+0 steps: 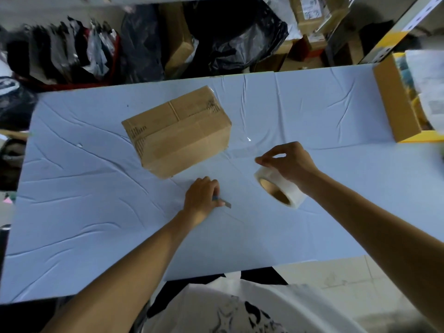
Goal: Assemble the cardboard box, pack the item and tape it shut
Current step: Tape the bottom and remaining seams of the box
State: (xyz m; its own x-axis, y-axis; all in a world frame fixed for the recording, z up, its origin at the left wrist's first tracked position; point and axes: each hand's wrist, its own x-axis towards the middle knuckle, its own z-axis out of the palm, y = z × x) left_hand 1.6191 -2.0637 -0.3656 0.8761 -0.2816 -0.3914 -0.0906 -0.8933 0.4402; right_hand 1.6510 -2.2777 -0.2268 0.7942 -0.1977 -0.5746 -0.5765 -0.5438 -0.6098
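A closed brown cardboard box [177, 131] sits on the pale blue table [96, 212], flaps folded down, with clear tape along its top seam. A clear strip of tape runs from the box's right corner across to the roll of clear tape [280, 188], which my right hand [288, 162] holds from above, thumb and fingers pinching near the strip's end. My left hand [203, 198] lies just in front of the box and grips a small blue-handled cutter [223, 201], its blade pointing right toward the roll.
An open cardboard box [398, 104] with papers and yellow items stands at the table's far right edge. Behind the table are black bags, hanging clothes and stacked cartons. The near table edge runs just ahead of my body.
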